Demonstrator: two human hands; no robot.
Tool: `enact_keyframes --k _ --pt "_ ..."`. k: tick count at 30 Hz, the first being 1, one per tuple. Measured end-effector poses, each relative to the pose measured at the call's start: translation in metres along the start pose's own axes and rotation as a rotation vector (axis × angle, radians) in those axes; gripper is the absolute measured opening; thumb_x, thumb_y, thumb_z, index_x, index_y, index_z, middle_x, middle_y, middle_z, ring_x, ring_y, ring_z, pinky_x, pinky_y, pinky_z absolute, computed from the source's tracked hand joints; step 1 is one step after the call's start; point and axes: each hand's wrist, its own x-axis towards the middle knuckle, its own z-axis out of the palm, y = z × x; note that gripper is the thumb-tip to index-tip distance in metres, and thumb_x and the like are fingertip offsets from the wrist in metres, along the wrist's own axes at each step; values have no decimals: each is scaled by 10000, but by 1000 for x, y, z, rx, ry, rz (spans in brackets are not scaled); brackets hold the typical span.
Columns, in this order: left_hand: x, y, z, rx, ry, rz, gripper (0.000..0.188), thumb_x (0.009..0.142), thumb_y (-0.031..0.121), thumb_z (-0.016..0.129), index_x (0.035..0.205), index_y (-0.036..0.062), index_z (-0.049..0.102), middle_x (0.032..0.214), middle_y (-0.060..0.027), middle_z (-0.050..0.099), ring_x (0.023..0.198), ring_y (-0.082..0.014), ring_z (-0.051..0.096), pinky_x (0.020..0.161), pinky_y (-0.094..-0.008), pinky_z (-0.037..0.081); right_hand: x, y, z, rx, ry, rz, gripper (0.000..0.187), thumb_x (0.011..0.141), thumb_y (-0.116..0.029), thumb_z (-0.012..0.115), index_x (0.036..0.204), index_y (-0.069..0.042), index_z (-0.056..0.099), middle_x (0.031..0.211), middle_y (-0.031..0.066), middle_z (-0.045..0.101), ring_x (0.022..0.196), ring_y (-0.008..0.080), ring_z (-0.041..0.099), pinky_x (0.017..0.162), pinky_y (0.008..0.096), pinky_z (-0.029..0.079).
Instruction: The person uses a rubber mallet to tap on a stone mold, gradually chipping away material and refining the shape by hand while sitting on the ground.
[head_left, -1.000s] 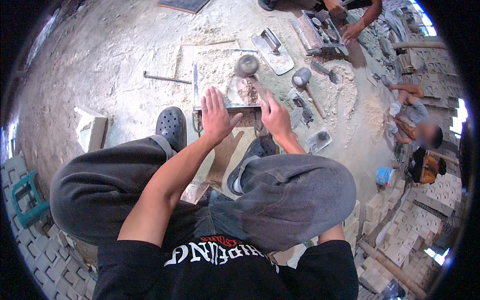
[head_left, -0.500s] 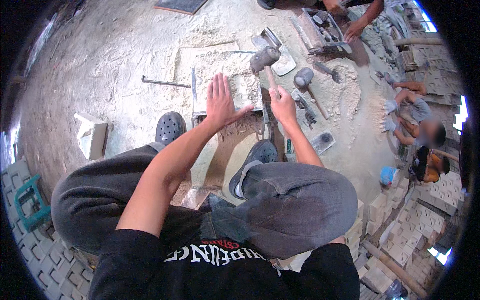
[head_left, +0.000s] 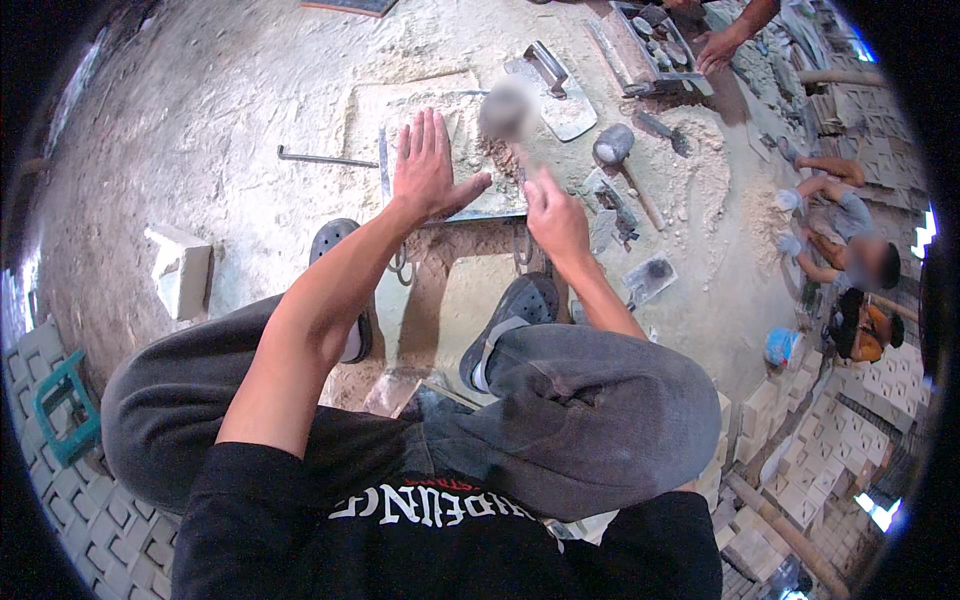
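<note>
My left hand (head_left: 428, 170) lies flat over a shallow rectangular mould (head_left: 490, 214) on the ground, fingers stretched away from me and thumb out to the right. Pale sandy powder (head_left: 468, 150) fills the mould and spills past its edges. My right hand (head_left: 558, 215) is closed round the handle of a mallet at the mould's right side. The dark mallet head (head_left: 508, 110) is smeared by motion, over the far right part of the mould. Whether it touches the powder I cannot tell.
To the right lie a second mallet (head_left: 613, 146), a metal plate with a raised handle (head_left: 572, 115) and a trowel (head_left: 658, 127). An iron rod (head_left: 328, 158) and a pale block (head_left: 182, 272) lie left. Another person's hand (head_left: 716, 50) rests by a metal box (head_left: 672, 88).
The mallet has swung left over the mould, its head now blurred. My left hand has slid slightly left and farther away from me. The other person's arms have shifted at the box.
</note>
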Motion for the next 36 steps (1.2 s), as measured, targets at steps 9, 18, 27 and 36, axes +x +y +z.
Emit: enact_keyframes --k 9,18,27,36 --pt "3 0 -4 50 -27 -45 1352 773 908 463 1558 -140 125 1652 -301 133 1564 -394 68 1269 -482 50 11 -5 4 -25 41 -77 480 1005 -345 560 1366 -30 594 905 308 696 862 483 686 744 551 532" --pt "-7 -1 -6 57 -44 -58 1346 763 918 463 1569 -113 147 1664 -266 145 1570 -365 77 1267 -486 56 26 -14 -9 -55 10 -81 480 1004 -355 556 1385 -64 588 902 288 703 846 484 686 748 562 529" --pt "-31 -24 -12 42 -28 -52 1264 816 854 495 1558 -120 183 1648 -277 194 1548 -400 156 1256 -502 98 30 -21 -6 -117 -20 -87 489 1017 -361 532 1404 -65 565 899 294 707 828 477 697 723 562 549" --pt "-59 -38 -10 -1 18 -27 1232 817 834 521 1575 -78 184 1655 -231 212 1553 -352 163 1260 -489 110 49 -20 -10 -112 -19 -86 498 1013 -368 531 1426 -91 554 851 297 701 808 491 688 699 587 528"
